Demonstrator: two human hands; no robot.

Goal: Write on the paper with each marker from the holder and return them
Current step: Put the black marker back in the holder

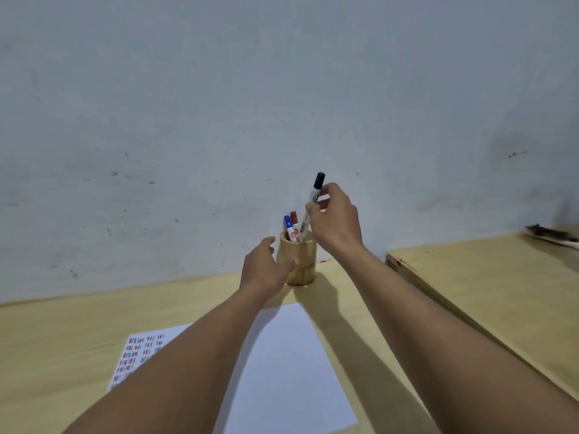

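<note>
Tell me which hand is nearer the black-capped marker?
Right. The right hand pinches the black-capped marker; the left hand sits lower, against the round wooden holder.

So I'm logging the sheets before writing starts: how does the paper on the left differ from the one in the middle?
The left paper carries rows of small red and blue marks; the middle paper looks blank. The left paper is largely hidden under the left forearm, while the middle paper shows most of its surface. Both are white sheets lying flat on the wooden table.
</note>
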